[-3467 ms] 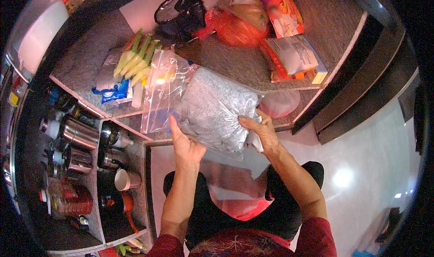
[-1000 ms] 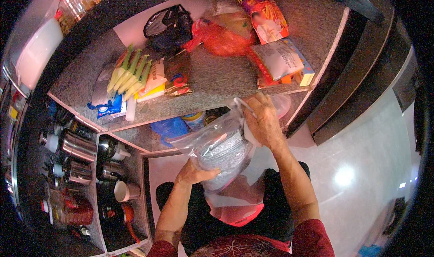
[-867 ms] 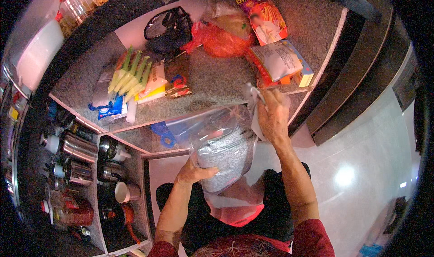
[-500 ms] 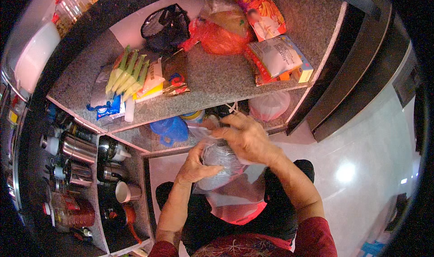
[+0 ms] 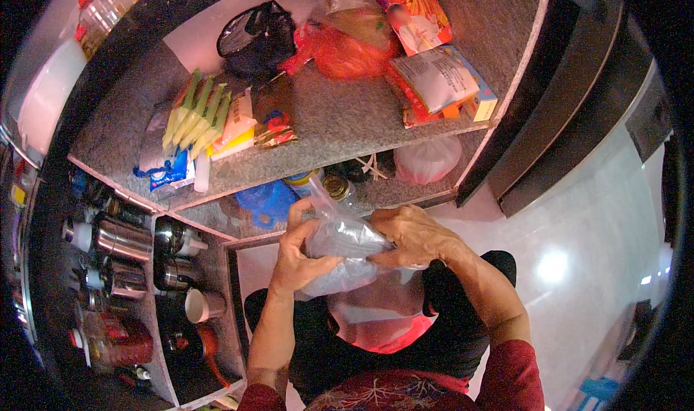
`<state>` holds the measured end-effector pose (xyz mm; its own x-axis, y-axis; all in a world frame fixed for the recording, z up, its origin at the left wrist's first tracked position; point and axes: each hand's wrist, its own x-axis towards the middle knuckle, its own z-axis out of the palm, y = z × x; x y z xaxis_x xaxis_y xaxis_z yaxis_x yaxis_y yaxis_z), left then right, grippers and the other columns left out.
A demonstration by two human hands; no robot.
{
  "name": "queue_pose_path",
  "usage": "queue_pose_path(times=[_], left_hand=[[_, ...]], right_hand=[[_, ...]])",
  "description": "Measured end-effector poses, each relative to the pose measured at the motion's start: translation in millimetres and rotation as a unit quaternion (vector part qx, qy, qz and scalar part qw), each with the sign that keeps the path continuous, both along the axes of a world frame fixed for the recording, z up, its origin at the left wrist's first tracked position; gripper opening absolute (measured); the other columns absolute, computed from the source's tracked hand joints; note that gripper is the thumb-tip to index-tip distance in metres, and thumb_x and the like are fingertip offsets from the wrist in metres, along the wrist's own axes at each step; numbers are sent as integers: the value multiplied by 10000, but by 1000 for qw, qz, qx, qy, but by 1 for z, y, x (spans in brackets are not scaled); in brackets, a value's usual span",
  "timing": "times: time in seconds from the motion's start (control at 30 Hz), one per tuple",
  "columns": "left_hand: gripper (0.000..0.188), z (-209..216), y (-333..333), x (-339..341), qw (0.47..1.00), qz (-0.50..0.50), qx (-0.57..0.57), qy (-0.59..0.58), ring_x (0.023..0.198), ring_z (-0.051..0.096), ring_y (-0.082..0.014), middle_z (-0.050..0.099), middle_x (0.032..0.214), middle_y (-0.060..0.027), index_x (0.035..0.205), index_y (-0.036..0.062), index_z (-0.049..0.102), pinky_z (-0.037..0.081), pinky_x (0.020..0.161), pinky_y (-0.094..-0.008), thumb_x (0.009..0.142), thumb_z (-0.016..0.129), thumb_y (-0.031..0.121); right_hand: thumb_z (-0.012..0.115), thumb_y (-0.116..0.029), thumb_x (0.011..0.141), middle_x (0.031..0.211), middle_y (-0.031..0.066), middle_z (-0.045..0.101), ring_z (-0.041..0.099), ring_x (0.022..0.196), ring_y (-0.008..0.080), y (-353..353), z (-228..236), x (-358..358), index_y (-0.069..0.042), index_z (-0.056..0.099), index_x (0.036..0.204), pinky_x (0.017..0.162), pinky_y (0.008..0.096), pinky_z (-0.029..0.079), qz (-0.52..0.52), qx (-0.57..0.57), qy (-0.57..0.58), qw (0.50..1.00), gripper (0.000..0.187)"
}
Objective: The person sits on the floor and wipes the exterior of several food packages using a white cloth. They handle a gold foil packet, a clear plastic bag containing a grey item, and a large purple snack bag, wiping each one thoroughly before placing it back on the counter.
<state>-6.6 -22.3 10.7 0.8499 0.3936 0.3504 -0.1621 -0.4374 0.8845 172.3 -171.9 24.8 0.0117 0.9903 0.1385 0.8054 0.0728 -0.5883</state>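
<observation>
On the far left, metal pots (image 5: 121, 235) packed close together, probably to save room. Next, green-and-yellow packets (image 5: 195, 118) fanned across a yellow-edged package (image 5: 235, 142), perhaps laid there for want of a better place. Then a blue bag (image 5: 266, 203) in the lower compartment (image 5: 217, 214), beyond the left hand (image 5: 296, 255). Left fingers curved half-open around one side of a clear bag (image 5: 343, 246), thumb across its front, seemingly to keep slippery plastic from sliding. Clear bag held between both hands, grey contents (image 5: 336, 279) low inside, loose plastic peaking beside the left fingertips. Opposite, the right hand (image 5: 412, 237), fingers bent and closed on the other side, likely as a brace; firmness of grip impossible to tell. Farther right, a pinkish-white bag (image 5: 428, 158), tucked under the upper ledge
</observation>
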Motion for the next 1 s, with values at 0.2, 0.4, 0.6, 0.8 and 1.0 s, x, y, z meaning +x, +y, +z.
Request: queue_pose_path(times=[0.2,0.4,0.6,0.8,1.0], left_hand=[[431,-5,-1,-8,960,252,91,-80,943,500,-192,471,1084,-91,1003,45,561,426,793,-313,618,751,85],[834,-13,-26,8,968,85,-196,-133,1009,544,-236,463,1217,-134,1357,84,231,490,777,-369,690,728,153],[627,-4,-4,11,852,39,-516,-78,1068,531,-288,500,1196,-115,1305,98,321,531,764,-488,784,613,286],[501,-18,20,10,782,64,-617,-60,1038,541,-283,559,1113,-95,1247,126,437,451,850,-529,778,613,132],[458,-33,6,16,814,130,-559,-82,990,544,-200,557,1091,-29,1191,179,494,503,782,-454,773,633,54]], right_hand=[[697,-200,607,784,179,564,563,725,363,-8,6,6,0,588,879,630,430,438,-194,134,-31,971,355],[622,-193,639,986,129,532,535,842,256,11,17,-29,5,543,1034,662,388,392,-274,308,-299,860,449],[535,-185,707,984,109,520,523,855,207,39,-21,-48,-18,563,1016,660,347,380,-195,296,-365,861,353],[668,-231,636,1003,104,515,520,863,238,41,-28,-33,-53,559,1029,669,349,403,-116,231,-275,926,445],[702,-183,637,959,125,531,530,869,300,43,-15,-20,-65,569,1046,719,391,455,-107,276,53,954,446]])
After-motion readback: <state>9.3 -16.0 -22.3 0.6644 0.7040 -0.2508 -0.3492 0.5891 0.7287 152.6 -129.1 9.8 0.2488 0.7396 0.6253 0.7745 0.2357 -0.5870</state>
